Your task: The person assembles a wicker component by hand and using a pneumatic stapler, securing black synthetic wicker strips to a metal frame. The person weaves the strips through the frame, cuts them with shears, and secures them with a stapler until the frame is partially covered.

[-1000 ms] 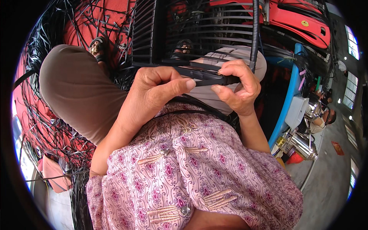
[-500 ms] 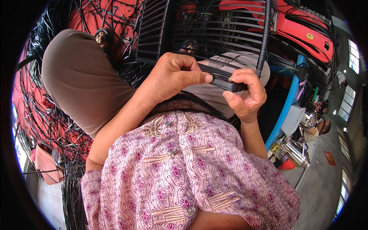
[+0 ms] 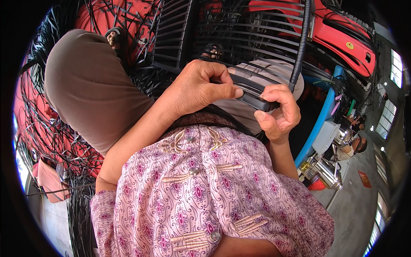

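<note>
Across my lap lies a black frame with a strip-wrapped side bar [image 3: 301,47] and many flat black strips [image 3: 252,36] stretched over it. Its near black bar [image 3: 252,102] is between my hands. My left hand [image 3: 192,88] is closed, thumb and forefinger pinched at a black strip along this bar; the other fingertips are hidden behind the hand. My right hand [image 3: 282,112] curls round the bar's right end near the corner, forefinger on top and thumb just below it. How firmly it grips there is hard to see.
Loose black strips [image 3: 55,124] lie tangled on the red floor covering at left. A red panel [image 3: 338,40] stands at upper right. Beside my right arm are a blue-rimmed tub [image 3: 319,118], a grey box [image 3: 326,136] and a steel flask [image 3: 327,171]. Another person [image 3: 353,147] sits beyond.
Both hands and the frame sit slightly farther right and lower in the view. The hands keep nearly the same hold on the near bar.
</note>
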The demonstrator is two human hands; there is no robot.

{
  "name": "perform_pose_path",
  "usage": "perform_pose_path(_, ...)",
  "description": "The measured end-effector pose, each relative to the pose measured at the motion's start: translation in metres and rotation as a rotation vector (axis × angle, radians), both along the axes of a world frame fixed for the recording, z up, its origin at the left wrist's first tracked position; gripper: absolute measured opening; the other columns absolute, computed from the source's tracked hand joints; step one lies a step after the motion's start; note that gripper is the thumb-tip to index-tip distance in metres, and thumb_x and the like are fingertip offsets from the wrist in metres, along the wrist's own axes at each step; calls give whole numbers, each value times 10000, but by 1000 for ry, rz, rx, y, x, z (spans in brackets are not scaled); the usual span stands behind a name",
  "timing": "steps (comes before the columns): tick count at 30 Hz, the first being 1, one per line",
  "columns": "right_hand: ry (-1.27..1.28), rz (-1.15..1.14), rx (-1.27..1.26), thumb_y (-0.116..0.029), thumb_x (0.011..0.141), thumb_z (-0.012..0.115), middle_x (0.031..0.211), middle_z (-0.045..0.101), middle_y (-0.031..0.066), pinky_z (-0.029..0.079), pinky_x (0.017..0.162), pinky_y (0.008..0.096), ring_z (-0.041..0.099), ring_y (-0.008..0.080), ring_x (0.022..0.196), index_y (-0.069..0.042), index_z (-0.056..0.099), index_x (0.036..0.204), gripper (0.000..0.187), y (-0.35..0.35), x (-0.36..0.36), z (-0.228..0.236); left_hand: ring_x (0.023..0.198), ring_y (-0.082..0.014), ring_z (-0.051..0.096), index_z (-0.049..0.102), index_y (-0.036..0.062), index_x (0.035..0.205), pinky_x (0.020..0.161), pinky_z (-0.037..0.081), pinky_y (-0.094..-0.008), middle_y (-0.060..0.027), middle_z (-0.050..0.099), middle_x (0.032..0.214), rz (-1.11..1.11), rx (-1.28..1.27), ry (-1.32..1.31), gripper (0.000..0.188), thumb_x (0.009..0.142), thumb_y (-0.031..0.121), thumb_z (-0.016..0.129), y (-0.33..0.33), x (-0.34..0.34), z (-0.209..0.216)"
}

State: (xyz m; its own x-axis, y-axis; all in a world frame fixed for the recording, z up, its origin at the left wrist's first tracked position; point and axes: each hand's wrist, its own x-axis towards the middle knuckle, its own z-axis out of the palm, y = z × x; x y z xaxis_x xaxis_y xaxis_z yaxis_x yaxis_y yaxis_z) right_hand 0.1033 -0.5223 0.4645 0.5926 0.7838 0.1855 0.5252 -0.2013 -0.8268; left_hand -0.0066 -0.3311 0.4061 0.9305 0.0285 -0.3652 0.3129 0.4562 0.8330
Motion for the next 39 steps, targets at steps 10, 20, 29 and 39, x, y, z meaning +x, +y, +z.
perform_pose_path(10, 120, -221, -62, -251, 874, 699, 956, 648, 91, 488, 765, 275, 616, 160, 838, 25, 637, 1063, 340, 15, 85, 36, 619, -29, 487, 615, 20, 688, 551, 389, -219, 34, 568, 632, 38, -33, 8, 269, 791, 170, 812, -7, 2, -8)
perform_pose_path(20, -400, -636, -707, -467, 772, 735, 1228, 610, 289, 478, 949, 414, 630, 371, 1105, 88, 516, 1295, 793, 29, 430, -78, 661, -52, 566, 715, -25, 867, 610, 452, -197, -10, 648, 766, -7, -232, 204, 270, 738, 157, 868, 8, 10, 9)
perform_pose_path(29, -166, -435, -1065, -395, 727, 764, 1064, 625, 251, 488, 805, 413, 617, 336, 930, 117, 588, 1091, 652, 15, 562, -173, 620, -82, 560, 712, 20, 820, 562, 445, -256, -33, 633, 684, -72, -23, 137, 335, 685, 269, 891, 18, 11, -3)
perform_pose_path(39, 124, -645, -147, -100, 749, 799, 722, 636, 77, 511, 564, 306, 626, 180, 605, 9, 628, 838, 222, -22, 498, -48, 651, -25, 528, 703, 26, 811, 592, 418, -199, 33, 622, 696, -70, -80, 117, 232, 728, 156, 875, 3, 9, -15)
